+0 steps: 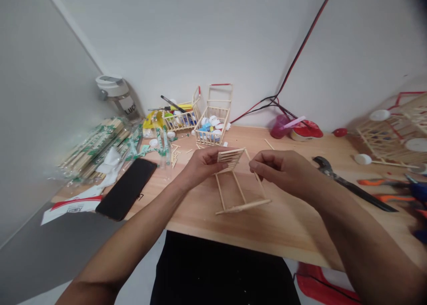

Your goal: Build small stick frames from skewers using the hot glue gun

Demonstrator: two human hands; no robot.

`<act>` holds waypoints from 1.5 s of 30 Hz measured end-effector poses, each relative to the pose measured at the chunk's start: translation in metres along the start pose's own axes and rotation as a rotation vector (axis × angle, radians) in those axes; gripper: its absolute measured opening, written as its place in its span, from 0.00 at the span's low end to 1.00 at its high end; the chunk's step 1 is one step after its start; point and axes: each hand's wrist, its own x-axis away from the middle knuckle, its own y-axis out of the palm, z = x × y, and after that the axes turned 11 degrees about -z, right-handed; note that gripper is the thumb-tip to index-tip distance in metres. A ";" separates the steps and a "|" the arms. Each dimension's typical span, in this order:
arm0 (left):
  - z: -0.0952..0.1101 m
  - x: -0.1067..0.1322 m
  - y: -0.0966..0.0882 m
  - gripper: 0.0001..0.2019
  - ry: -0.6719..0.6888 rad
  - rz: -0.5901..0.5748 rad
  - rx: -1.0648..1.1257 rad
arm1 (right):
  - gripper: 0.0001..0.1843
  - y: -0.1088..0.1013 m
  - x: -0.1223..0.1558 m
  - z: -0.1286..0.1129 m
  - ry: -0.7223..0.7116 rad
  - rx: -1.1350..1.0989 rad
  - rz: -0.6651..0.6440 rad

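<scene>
The left hand (200, 166) pinches the slatted end of a small wooden stick frame (230, 160), lifting it off the middle of the table (287, 225) so it stays steady. The right hand (280, 167) pinches close beside it; whether it holds anything is hidden.

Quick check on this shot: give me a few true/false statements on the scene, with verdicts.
Left hand holds the slatted end of the stick frame: true.
Right hand grips the black wrench: false; the wrench lies on the table to the right, and the hand is at the frame.
The phone lies flat on the table: true.
The lidded bottle stands right of the frame: false; it stands at the back left.
</scene>
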 end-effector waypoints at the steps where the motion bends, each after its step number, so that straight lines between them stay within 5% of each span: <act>1: -0.002 0.000 -0.001 0.19 0.001 0.000 -0.002 | 0.17 0.002 0.000 0.000 -0.005 -0.021 0.003; 16: 0.029 0.016 0.002 0.27 -0.006 -0.053 -0.006 | 0.18 0.006 -0.004 -0.001 -0.001 -0.059 0.009; 25: 0.047 0.025 0.014 0.18 0.048 0.152 -0.308 | 0.20 0.005 -0.001 0.005 -0.004 -0.120 -0.020; 33: 0.046 0.019 0.016 0.15 0.123 0.172 -0.500 | 0.23 0.007 0.001 0.007 -0.025 -0.161 -0.031; 39: 0.063 0.038 0.048 0.12 0.328 0.374 -0.857 | 0.23 0.007 0.002 0.011 -0.018 -0.180 -0.022; 41: 0.065 0.046 0.064 0.13 0.359 0.329 -0.887 | 0.23 0.007 0.002 0.011 -0.025 -0.178 -0.015; 45: 0.058 0.054 0.089 0.20 0.194 0.206 -0.828 | 0.23 0.007 0.002 0.010 -0.066 -0.230 -0.023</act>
